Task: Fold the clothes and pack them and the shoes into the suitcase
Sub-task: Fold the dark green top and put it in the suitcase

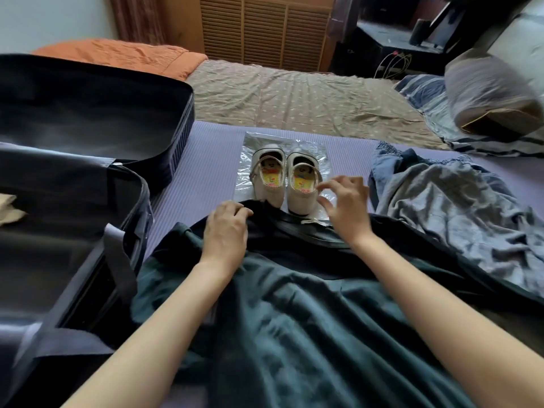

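A dark teal garment [294,319] with a black neckband is filling the lower middle of the frame, while a crumpled grey-blue one [459,213] is lying at right on a lilac, finely striped mat [206,160]. Cream shoes [284,179] with yellow cartoon-printed insoles are sitting at centre on clear plastic [250,142]. A navy suitcase [73,172] is taking up the left, with an orange cover [117,54] at upper left beside a tan, dotted sheet [294,95].

Left hand [226,228]: I'm pressing it palm-down, fingers curling
Right hand [346,206]: I'm hovering it, fingers spreading loosely
Forearms: I'm stretching both forward
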